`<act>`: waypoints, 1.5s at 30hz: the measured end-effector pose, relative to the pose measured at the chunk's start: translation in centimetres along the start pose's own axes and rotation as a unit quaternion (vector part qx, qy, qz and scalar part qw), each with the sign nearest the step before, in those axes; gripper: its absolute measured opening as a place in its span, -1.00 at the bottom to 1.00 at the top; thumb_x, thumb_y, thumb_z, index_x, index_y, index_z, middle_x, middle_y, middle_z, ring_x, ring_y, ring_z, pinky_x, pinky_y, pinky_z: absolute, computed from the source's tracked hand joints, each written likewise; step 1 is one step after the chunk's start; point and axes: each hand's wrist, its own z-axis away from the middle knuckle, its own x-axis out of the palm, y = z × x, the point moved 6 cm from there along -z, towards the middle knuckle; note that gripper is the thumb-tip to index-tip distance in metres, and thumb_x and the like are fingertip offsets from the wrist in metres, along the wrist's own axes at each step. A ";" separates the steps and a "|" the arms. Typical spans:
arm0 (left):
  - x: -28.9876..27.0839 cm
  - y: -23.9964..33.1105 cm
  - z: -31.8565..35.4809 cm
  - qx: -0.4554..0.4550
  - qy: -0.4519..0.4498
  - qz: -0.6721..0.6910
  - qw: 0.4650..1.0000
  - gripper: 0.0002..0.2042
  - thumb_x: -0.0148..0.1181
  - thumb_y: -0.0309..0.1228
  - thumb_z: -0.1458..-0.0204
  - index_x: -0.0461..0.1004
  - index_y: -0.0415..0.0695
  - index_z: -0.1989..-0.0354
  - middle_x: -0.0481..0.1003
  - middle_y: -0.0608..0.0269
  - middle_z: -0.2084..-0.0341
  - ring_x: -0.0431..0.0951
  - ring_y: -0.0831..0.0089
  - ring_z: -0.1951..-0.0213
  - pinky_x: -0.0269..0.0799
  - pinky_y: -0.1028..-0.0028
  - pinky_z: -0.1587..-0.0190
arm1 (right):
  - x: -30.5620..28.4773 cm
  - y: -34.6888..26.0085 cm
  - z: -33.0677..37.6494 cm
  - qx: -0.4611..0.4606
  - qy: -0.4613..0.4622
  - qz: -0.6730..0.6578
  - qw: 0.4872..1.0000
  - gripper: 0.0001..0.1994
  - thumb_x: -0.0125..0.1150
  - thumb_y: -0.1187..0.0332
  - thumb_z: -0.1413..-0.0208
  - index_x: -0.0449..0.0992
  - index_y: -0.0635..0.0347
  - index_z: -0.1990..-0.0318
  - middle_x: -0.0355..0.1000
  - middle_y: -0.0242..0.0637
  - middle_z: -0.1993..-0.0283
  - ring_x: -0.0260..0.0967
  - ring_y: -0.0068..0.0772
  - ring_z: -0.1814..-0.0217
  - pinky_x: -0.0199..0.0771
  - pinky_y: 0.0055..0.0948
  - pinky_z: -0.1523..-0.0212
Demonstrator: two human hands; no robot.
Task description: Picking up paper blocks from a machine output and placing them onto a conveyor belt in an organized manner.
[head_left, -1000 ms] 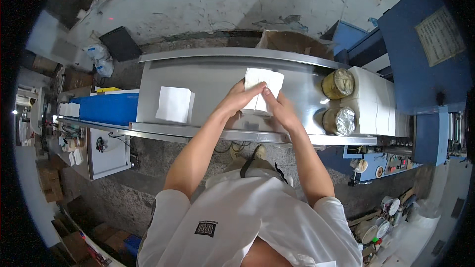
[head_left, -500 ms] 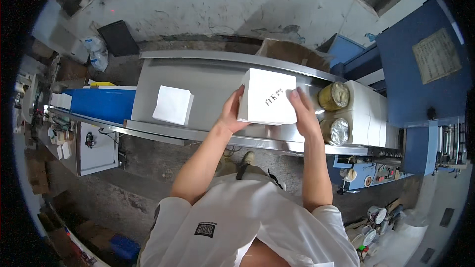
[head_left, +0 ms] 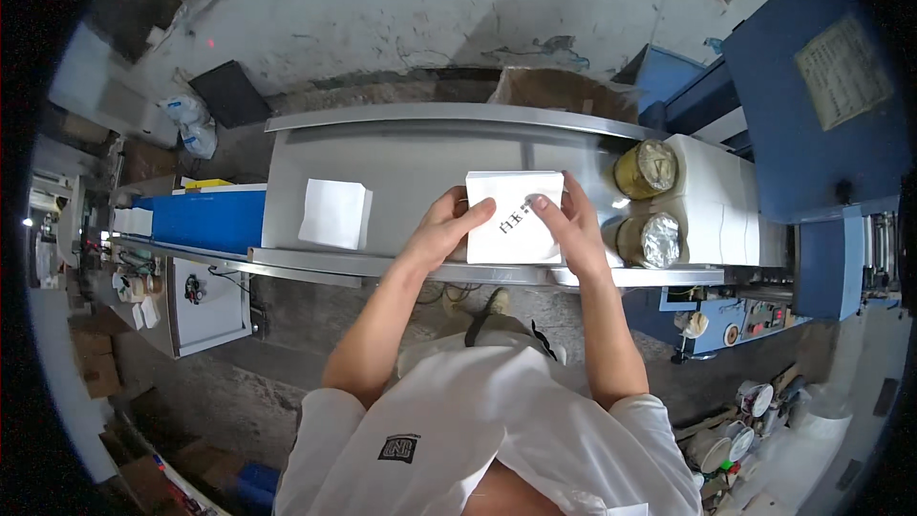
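The white napkin stack point(head_left: 512, 215) sits over the grey conveyor tray point(head_left: 401, 158), clamped between my left hand point(head_left: 437, 227) and right hand point(head_left: 573, 220). Another white stack point(head_left: 334, 214) lies left; two foil-topped rollers point(head_left: 646, 203) stand right.

Matt white paper stack point(head_left: 512, 218) on smooth, dull-sheened metal conveyor bed point(head_left: 420, 164)

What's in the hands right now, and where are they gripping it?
A white stack of folded paper, held over the metal conveyor tray: left hand on its left edge, right hand on its right edge.
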 end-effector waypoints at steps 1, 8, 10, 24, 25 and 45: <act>-0.2 -0.2 0.0 -0.001 0.005 -0.003 1.000 -0.27 0.27 -0.03 -0.08 0.21 -0.41 -0.20 0.43 -0.04 0.00 0.48 0.35 0.00 0.45 0.41 0.00 | 0.1 0.4 -0.1 -0.010 -0.004 0.002 1.000 -0.06 0.36 0.15 -0.10 -0.14 0.57 -0.38 0.27 0.26 -0.18 0.36 -0.15 -0.16 0.47 -0.38 -0.04; -4.2 -2.3 -1.9 -0.127 0.063 -0.010 0.990 -0.33 0.28 -0.06 -0.08 0.30 -0.39 -0.17 0.50 0.03 0.07 0.54 0.34 0.09 0.48 0.41 0.10 | 2.5 4.6 -4.1 0.103 -0.013 -0.031 0.994 -0.08 0.36 0.16 -0.09 -0.11 0.51 -0.38 0.28 0.24 -0.16 0.40 -0.13 -0.09 0.48 -0.37 0.01; -6.6 -2.3 -1.9 -0.097 0.114 -0.121 0.981 -0.36 0.27 -0.04 -0.09 0.35 -0.39 -0.12 0.54 0.04 0.14 0.54 0.39 0.18 0.48 0.43 0.20 | 3.0 6.5 -5.5 0.057 -0.005 0.030 0.998 -0.12 0.36 0.18 -0.09 -0.06 0.52 -0.36 0.29 0.24 -0.16 0.40 -0.13 -0.10 0.44 -0.35 -0.04; -27.7 4.7 4.0 0.045 0.221 -0.551 0.803 -0.61 0.41 -0.29 0.17 0.57 -0.23 0.16 0.47 -0.13 0.04 0.38 -0.02 -0.14 0.31 0.24 -0.19 | -1.1 1.5 -0.3 -0.057 0.113 0.133 0.983 -0.29 0.31 0.15 -0.13 0.20 0.42 -0.30 0.26 0.09 -0.26 0.31 -0.19 -0.22 0.38 -0.31 -0.14; -27.1 5.0 4.0 0.081 0.203 -0.549 0.807 -0.65 0.41 -0.32 0.17 0.59 -0.24 0.21 0.47 -0.12 0.05 0.38 -0.01 -0.14 0.30 0.24 -0.19 | -1.1 1.1 0.4 -0.066 0.126 0.136 0.981 -0.31 0.31 0.15 -0.14 0.21 0.42 -0.29 0.27 0.07 -0.25 0.33 -0.20 -0.21 0.38 -0.31 -0.14; -22.0 14.2 9.3 0.140 0.211 -0.484 0.838 -0.78 0.27 -0.42 -0.03 0.43 -0.28 0.24 0.59 0.00 0.39 0.63 0.24 0.32 0.46 0.37 0.25 | 25.7 -0.5 4.7 -0.163 -0.096 0.190 0.963 -0.38 0.36 0.29 -0.04 0.28 0.30 -0.24 0.37 0.11 -0.15 0.36 0.00 -0.21 0.39 -0.21 -0.19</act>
